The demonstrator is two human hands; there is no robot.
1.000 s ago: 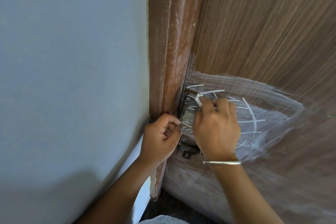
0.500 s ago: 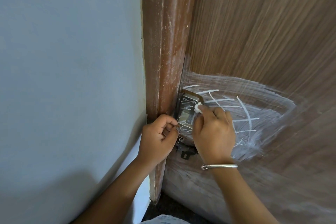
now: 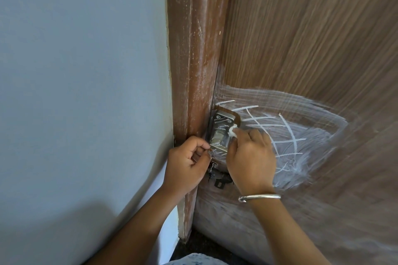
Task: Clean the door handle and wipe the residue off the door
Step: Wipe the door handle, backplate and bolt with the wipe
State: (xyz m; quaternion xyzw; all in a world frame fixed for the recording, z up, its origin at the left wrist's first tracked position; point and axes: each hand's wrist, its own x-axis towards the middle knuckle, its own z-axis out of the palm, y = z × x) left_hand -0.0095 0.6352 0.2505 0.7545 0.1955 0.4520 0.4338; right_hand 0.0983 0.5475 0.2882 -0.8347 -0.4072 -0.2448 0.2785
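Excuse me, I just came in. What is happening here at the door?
A person is cleaning the metal lock plate on the wooden door. The right hand pinches a small white wad against the plate. The left hand is curled at the plate's left edge; what it holds is hidden. Thick white residue streaks the door right of the plate, not yet wiped off.

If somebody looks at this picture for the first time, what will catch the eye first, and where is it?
Most likely the white residue, smeared and crossed with bright lines on the brown door, right of the metal handle plate. Next, the right hand, wearing a silver bangle, presses a small white wad against that plate, while the left hand is curled at its lower edge.
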